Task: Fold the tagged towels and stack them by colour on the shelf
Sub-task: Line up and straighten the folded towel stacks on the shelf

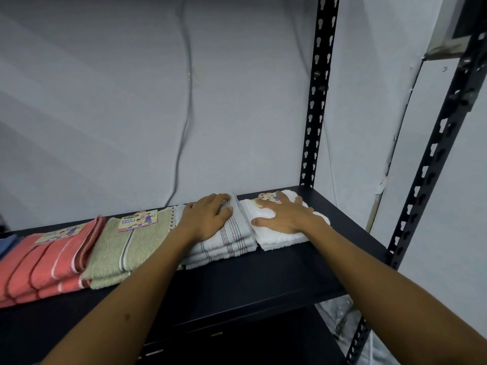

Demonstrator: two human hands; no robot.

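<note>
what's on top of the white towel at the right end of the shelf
The right hand lies flat on the white towel, fingers spread. A paper tag shows at its far edge, partly covered by the fingers.

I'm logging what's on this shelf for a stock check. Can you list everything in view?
white towel stack: one, white, right end of shelf, tag on top
striped towel stack: one, pale grey with dark stripes, left of the white
green towel stack: one, olive, tagged
pink towel stack: one, coral, striped, tagged
blue towel: one, at left edge
shelf: one, black
cable: one, grey, on wall
left hand: on striped stack
right hand: flat on white stack
</note>
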